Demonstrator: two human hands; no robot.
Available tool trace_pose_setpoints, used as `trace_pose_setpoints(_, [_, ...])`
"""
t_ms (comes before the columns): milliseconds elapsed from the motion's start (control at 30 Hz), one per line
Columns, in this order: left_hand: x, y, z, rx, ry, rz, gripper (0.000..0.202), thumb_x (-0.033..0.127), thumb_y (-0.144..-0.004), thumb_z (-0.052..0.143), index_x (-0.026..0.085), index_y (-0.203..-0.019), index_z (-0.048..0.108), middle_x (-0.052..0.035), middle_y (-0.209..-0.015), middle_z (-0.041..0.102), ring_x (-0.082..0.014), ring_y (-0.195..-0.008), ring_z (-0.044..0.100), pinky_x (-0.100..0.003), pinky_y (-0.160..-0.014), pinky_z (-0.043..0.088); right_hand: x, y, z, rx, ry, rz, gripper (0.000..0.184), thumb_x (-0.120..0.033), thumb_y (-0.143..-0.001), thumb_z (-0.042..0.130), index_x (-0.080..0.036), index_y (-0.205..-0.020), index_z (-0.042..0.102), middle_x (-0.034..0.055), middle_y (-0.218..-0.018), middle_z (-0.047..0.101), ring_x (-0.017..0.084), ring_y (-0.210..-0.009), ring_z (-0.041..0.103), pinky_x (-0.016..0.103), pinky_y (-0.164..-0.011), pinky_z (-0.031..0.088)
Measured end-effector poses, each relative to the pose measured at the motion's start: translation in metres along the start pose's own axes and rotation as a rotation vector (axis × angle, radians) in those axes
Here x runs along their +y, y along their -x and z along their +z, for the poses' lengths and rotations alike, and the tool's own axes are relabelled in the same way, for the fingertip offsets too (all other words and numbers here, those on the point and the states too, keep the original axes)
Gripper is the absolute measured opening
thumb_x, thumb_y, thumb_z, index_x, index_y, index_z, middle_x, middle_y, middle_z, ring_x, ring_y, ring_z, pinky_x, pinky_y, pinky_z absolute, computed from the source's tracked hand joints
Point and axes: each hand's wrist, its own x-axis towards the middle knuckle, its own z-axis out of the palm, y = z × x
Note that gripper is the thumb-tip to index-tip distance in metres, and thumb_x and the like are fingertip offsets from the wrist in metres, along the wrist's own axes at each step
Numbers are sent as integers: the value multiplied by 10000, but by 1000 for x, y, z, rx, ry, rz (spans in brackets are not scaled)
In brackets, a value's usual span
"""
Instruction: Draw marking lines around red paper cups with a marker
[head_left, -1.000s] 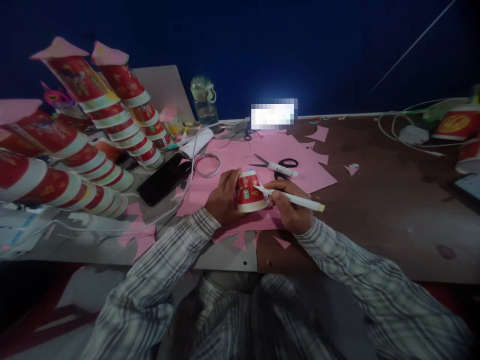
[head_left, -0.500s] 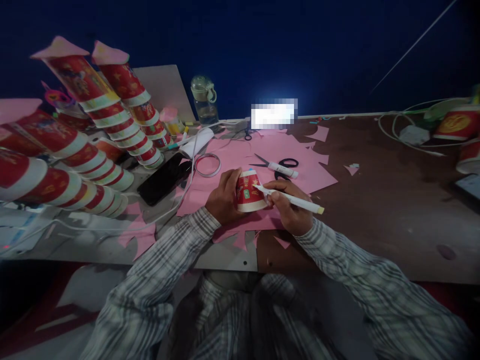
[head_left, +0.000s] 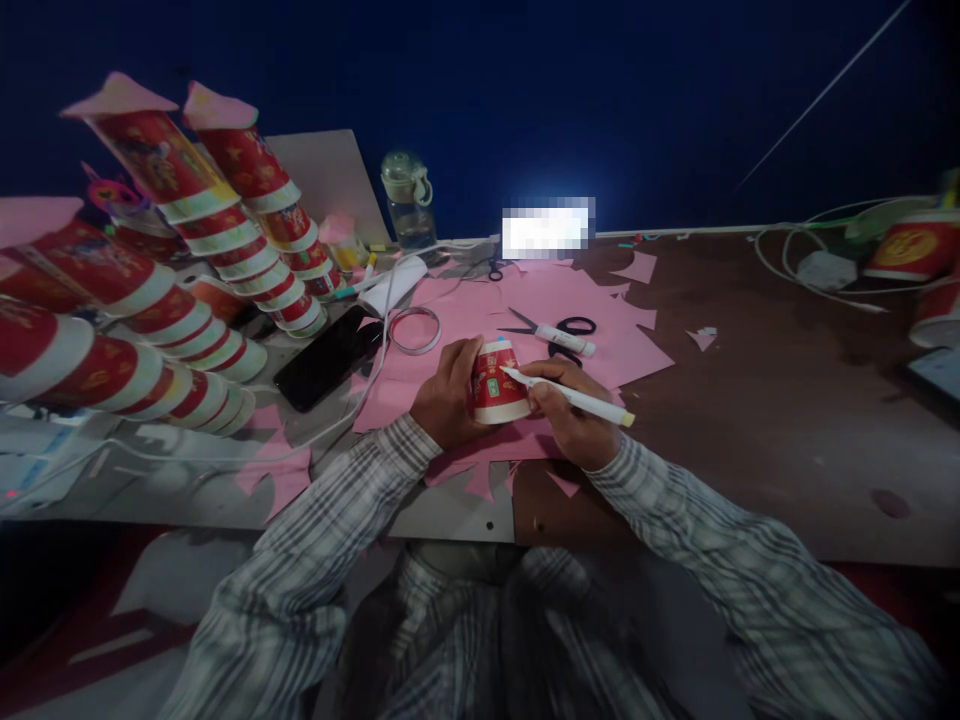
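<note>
A red and white paper cup (head_left: 496,385) stands upside down on a pink paper sheet (head_left: 480,310) in the middle of the table. My left hand (head_left: 444,392) is wrapped round the cup's left side and holds it down. My right hand (head_left: 571,412) grips a white marker pen (head_left: 570,397), whose tip touches the cup's right side near the top. Both sleeves are checked grey.
Long stacks of red paper cups (head_left: 187,250) lie at the left. A black phone (head_left: 330,355), a tape ring (head_left: 415,330), scissors (head_left: 559,330), a glue stick (head_left: 566,340), a water bottle (head_left: 409,200) and pink scraps surround the sheet. Cables and more cups (head_left: 911,245) sit far right.
My right hand and the marker have shifted slightly left along the cup. The left hand and the cup have stayed put.
</note>
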Motion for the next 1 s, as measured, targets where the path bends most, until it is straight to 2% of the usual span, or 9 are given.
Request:
trace_pose_setpoints(267, [1,0,0,47,14,30,946,652,-782,679,61,-1440,343,-259,-1304,542,-368,-1254,559,-526,-1002,547,-1,0,0,-25,4,8,233,-333,-970,532,-177,-1010,701,61,-814,720,189,-759,700,362,-719,605])
trace_pose_setpoints(433, [3,-1,-1,-8,4,-45,989,656,-738,721,93,-1455,339,-244,-1329,534,-380,-1300,530,-523,-1003,545,-2,0,-2,-31,20,31,254,-363,-970,527,-181,-991,704,58,-793,719,185,-717,692,349,-683,602])
trace_pose_setpoints(633, [2,-1,-1,-7,9,-38,996,673,-731,717,97,-1451,341,-247,-1327,540,-390,-1299,528,-550,-1020,531,-4,1,-4,-43,-4,43,248,-348,-969,524,-181,-979,707,58,-811,724,178,-708,684,337,-662,591])
trace_pose_setpoints(800, [-1,0,0,-4,-1,-8,1000,657,-738,717,87,-1460,323,-246,-1332,532,-375,-1288,535,-536,-1027,532,1,2,-6,-1,4,32,230,-336,-964,540,-181,-964,710,42,-775,715,164,-669,672,336,-662,580])
trace_pose_setpoints(1000, [1,0,1,52,-5,36,990,674,-760,692,73,-1458,327,-245,-1305,546,-366,-1258,552,-520,-1006,545,9,4,-5,44,-47,71,237,-352,-976,544,-180,-1039,696,50,-827,704,167,-725,673,343,-685,570])
